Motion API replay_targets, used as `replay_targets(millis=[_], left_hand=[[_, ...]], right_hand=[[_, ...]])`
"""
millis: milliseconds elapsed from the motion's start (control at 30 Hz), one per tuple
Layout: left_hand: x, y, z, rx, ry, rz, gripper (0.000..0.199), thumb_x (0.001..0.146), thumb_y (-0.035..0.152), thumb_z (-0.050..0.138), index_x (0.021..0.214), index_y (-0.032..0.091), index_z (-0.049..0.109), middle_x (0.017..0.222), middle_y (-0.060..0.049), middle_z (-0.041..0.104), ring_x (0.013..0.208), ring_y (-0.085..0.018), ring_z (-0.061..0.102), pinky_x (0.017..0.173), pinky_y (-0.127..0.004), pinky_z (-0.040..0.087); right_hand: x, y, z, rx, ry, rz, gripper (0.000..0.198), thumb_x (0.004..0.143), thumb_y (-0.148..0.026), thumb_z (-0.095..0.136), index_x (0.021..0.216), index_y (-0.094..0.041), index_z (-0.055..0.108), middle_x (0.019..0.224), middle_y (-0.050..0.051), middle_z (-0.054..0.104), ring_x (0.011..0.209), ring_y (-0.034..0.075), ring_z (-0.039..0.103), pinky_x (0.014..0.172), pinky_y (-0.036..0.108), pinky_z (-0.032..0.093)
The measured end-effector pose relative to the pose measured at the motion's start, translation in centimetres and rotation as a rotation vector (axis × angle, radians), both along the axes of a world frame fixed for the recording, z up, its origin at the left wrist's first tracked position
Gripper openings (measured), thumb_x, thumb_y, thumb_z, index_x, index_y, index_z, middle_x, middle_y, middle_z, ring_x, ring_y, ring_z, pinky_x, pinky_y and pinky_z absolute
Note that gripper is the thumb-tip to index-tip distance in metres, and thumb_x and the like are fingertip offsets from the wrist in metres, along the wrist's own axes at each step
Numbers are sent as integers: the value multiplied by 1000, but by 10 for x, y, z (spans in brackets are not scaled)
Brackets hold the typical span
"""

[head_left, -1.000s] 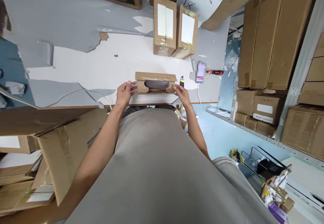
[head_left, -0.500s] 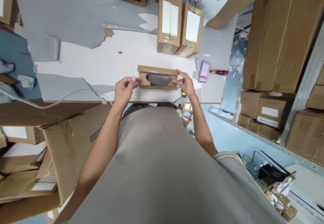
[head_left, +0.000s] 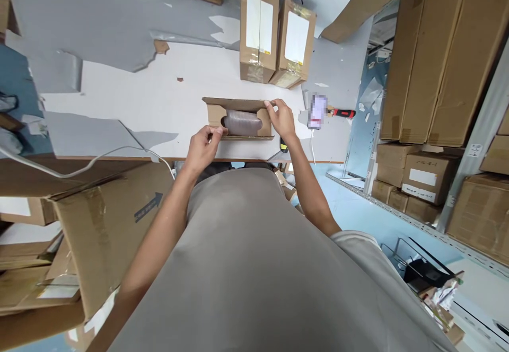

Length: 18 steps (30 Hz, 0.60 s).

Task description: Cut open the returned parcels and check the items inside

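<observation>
A long, narrow cardboard box [head_left: 216, 112] lies near the table's front edge with its top flaps raised. Inside it rests a dark grey-brown item [head_left: 243, 123] that seems wrapped in clear plastic; its kind cannot be made out. My left hand [head_left: 204, 148] is closed, its fingertips pinching the box's front left edge. At the far right corner, my right hand [head_left: 283, 121] has thumb and fingers closed on the raised back flap. A black and yellow tool handle [head_left: 283, 146], partly hidden, lies just beside my right wrist.
Two taped cartons, one left [head_left: 259, 34] and one right [head_left: 294, 42], stand behind the box. A phone [head_left: 317, 112] with a cable and a red-black handle [head_left: 344, 113] lie to the right. A large open carton [head_left: 115, 225] stands left of my body; shelves with boxes [head_left: 423, 177] are at right.
The box's flaps have spread wider, showing more of the item inside. My left hand has moved from the box's left end to its front edge; my right hand has moved up onto the back flap.
</observation>
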<state>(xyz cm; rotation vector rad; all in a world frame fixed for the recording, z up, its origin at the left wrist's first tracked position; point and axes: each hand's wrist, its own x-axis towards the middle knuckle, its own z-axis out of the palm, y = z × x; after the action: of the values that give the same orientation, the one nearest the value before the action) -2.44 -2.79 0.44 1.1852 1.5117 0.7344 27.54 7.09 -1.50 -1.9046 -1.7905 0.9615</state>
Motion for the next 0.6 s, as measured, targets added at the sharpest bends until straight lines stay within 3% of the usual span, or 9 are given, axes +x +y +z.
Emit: replay_targets(millis=[200,467,600], left_hand=[[1,10,-2,36,15,17,59,110,82,59,96,25,69,115,-13,86,118,-31,77,116,-45,58],[3,3,-3,13,-17,53,66,104,92,59,92,27,66,108,-11,84,112,-30,77,113,-44,60],[4,4,-4,47,-26,81,69,99,94,62,94,26,71,111,-14,86,115,-32,78,112,-46,60]], right_hand=[[-3,12,-6,-78,76,-31,62,120,-84,46,113,-27,69,103,5,76,98,25,71,102,39,57],[-15,14,-18,-126,5,-169,58,122,-76,51,88,-28,55,91,0,68,98,23,69,101,35,53],[-20,15,-14,-134,-39,-294,46,120,-68,61,99,-27,60,95,1,72,99,24,75,98,34,55]])
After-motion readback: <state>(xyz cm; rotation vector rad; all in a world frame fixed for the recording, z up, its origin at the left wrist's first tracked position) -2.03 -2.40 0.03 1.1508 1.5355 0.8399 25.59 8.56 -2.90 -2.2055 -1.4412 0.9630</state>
